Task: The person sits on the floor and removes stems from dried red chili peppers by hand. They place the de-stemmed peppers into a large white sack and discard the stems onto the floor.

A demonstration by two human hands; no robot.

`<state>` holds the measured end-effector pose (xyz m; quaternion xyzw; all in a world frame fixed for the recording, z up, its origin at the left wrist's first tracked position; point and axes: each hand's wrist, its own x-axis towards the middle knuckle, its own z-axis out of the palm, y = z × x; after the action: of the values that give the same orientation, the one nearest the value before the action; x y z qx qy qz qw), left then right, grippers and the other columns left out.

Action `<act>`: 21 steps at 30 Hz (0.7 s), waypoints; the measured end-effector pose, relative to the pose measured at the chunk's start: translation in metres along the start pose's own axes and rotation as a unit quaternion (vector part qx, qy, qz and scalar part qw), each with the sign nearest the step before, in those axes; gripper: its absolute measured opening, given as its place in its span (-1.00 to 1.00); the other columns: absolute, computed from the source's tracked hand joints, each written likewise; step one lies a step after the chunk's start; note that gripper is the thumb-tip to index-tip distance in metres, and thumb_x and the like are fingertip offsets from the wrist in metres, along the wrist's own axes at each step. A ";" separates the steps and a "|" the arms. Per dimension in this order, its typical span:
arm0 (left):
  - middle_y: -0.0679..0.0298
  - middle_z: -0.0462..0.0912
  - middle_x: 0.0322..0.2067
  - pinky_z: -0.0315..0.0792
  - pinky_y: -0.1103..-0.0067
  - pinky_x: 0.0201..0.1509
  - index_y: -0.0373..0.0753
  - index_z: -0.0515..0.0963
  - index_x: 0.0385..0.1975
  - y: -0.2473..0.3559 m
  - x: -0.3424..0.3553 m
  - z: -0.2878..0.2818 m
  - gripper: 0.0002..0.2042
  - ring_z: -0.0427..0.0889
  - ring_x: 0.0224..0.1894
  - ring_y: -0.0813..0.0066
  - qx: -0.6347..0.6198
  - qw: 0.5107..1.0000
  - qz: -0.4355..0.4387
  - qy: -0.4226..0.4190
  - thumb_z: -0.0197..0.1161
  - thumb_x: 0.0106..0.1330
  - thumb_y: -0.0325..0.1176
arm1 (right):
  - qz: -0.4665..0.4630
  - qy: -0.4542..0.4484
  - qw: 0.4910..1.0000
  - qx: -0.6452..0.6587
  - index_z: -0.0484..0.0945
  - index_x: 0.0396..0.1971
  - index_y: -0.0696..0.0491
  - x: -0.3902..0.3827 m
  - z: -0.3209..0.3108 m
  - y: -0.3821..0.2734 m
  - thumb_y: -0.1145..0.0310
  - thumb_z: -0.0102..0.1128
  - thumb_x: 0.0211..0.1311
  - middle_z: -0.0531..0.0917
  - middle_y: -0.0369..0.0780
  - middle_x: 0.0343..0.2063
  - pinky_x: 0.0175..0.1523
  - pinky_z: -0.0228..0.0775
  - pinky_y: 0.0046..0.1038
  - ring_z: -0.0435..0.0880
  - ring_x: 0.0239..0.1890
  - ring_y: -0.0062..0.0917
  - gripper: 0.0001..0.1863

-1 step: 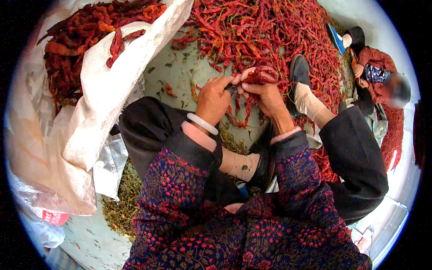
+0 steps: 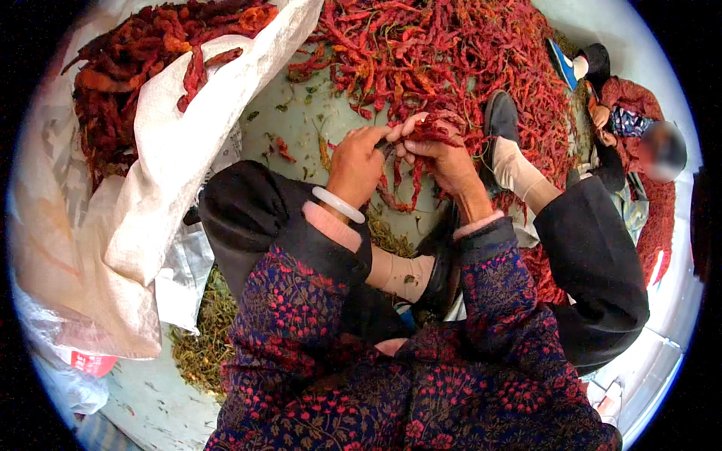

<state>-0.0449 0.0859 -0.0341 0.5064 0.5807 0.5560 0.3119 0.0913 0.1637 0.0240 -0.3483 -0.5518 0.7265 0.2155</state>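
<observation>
My right hand (image 2: 451,167) is closed around a small bunch of dried red chili peppers (image 2: 442,129), its thumb on top and fingers curled beneath. Close against it on the left, my left hand (image 2: 355,164) is pinched at the near end of the bunch, a white bangle (image 2: 338,204) on its wrist. Something small and dark shows by the left thumb; its kind is hard to make out. Below the hands, a few red chilies dangle over the pale floor. Just beyond them spreads a large heap of dried chilies (image 2: 444,52).
A white woven sack (image 2: 188,120) holding darker red chilies (image 2: 113,83) stands at the left. Greenish-brown stems (image 2: 199,338) lie below it. My bent legs and dark shoes (image 2: 500,119) flank the hands. Another person (image 2: 628,113) sits at the far right beside more chilies.
</observation>
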 end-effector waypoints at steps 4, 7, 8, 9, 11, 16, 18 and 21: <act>0.07 0.52 -0.40 0.35 0.39 -0.19 -0.28 0.49 -0.28 0.001 0.002 -0.001 -0.66 0.45 -0.29 0.07 -0.050 0.999 0.012 0.000 -0.07 -0.08 -0.67 | 0.011 0.002 0.998 0.057 0.48 -0.28 0.18 -0.002 -0.011 -0.008 0.53 0.08 0.02 0.61 -0.16 -0.34 -0.31 0.39 -0.58 0.57 -0.34 -0.50 -0.79; 0.08 0.52 -0.38 0.36 0.45 -0.18 -0.29 0.50 -0.28 0.011 0.005 -0.005 -0.64 0.48 -0.28 0.13 -0.082 0.997 0.004 -0.014 -0.09 -0.10 -0.71 | 0.025 0.097 0.990 0.098 0.46 -0.24 0.20 -0.006 -0.024 -0.012 0.47 0.04 0.11 0.59 -0.08 -0.26 -0.25 0.44 -0.53 0.59 -0.29 -0.47 -0.79; 0.08 0.53 -0.36 0.37 0.49 -0.14 -0.30 0.51 -0.28 0.012 0.005 -0.006 -0.63 0.51 -0.25 0.18 -0.049 0.998 0.012 -0.022 -0.09 -0.10 -0.72 | 0.058 0.082 0.992 0.074 0.46 -0.24 0.21 -0.007 -0.030 -0.014 0.46 0.03 0.12 0.60 -0.09 -0.27 -0.26 0.45 -0.53 0.59 -0.29 -0.48 -0.79; 0.09 0.54 -0.33 0.37 0.53 -0.11 -0.30 0.51 -0.27 0.014 0.004 -0.007 -0.62 0.53 -0.22 0.24 -0.014 0.999 0.020 -0.028 -0.09 -0.10 -0.74 | 0.090 0.065 0.993 0.051 0.46 -0.23 0.21 -0.006 -0.033 -0.020 0.45 0.02 0.14 0.60 -0.10 -0.28 -0.27 0.45 -0.53 0.59 -0.30 -0.49 -0.79; 0.08 0.53 -0.35 0.38 0.48 -0.13 -0.30 0.50 -0.27 0.016 0.005 -0.010 -0.64 0.52 -0.23 0.18 0.054 0.994 0.094 -0.026 -0.07 -0.09 -0.73 | 0.157 0.018 0.987 -0.008 0.45 -0.21 0.21 -0.003 -0.034 -0.027 0.40 0.01 0.18 0.60 -0.14 -0.34 -0.32 0.46 -0.55 0.59 -0.38 -0.53 -0.77; 0.06 0.51 -0.37 0.39 0.39 -0.18 -0.33 0.47 -0.25 0.014 0.004 -0.007 -0.67 0.49 -0.26 0.08 0.110 0.984 0.138 -0.020 -0.04 -0.06 -0.70 | 0.209 -0.071 0.971 -0.090 0.43 -0.20 0.20 0.002 -0.010 -0.034 0.34 0.06 0.16 0.59 -0.19 -0.48 -0.43 0.42 -0.58 0.57 -0.55 -0.56 -0.73; 0.06 0.51 -0.38 0.39 0.38 -0.19 -0.34 0.46 -0.27 0.011 0.003 -0.006 -0.69 0.49 -0.26 0.08 0.116 0.983 0.143 -0.014 -0.03 -0.06 -0.68 | 0.218 -0.078 0.968 -0.094 0.43 -0.22 0.20 0.003 -0.007 -0.032 0.34 0.06 0.16 0.59 -0.20 -0.51 -0.48 0.41 -0.59 0.56 -0.58 -0.57 -0.74; 0.07 0.50 -0.40 0.38 0.37 -0.20 -0.33 0.47 -0.30 0.009 0.001 -0.005 -0.71 0.48 -0.28 0.08 0.133 0.981 0.139 -0.023 -0.02 -0.07 -0.67 | 0.220 -0.064 0.961 -0.154 0.46 -0.43 0.17 0.007 -0.010 -0.026 0.35 0.09 0.12 0.53 -0.27 -0.65 -0.62 0.25 -0.62 0.44 -0.72 -0.65 -0.82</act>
<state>-0.0476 0.0842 -0.0247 0.6322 0.5658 0.4997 0.1744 0.0925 0.1825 0.0451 -0.4431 -0.5790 0.6832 -0.0413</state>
